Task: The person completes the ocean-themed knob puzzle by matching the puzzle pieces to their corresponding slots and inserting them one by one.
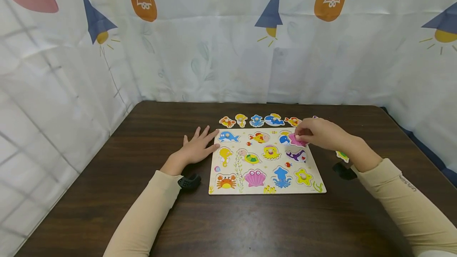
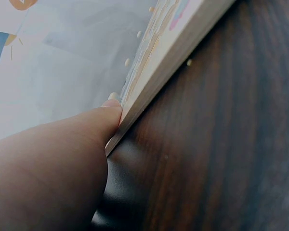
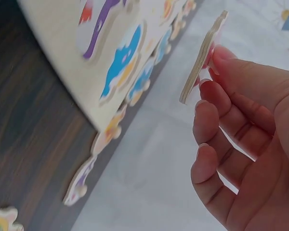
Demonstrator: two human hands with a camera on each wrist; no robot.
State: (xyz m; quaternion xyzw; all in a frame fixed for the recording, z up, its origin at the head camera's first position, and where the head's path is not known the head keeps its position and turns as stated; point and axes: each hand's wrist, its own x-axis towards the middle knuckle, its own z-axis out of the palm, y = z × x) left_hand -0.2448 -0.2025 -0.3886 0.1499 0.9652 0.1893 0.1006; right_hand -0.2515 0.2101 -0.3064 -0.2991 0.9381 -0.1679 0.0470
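Observation:
My right hand pinches a pink shell puzzle piece between thumb and forefinger, over the upper right part of the sea-animal puzzle board. In the right wrist view the shell piece is edge-on, raised above the board, with the other fingers curled loosely. My left hand lies at the board's upper left edge, fingers spread, and its thumb touches the rim in the left wrist view. On the board, a blue dolphin piece and a yellow octopus piece show knobs.
Behind the board stands a row of loose pieces: crab, seahorse, squid, whale and fish. A purple piece lies beyond them. A green-and-yellow piece is partly hidden by the right forearm.

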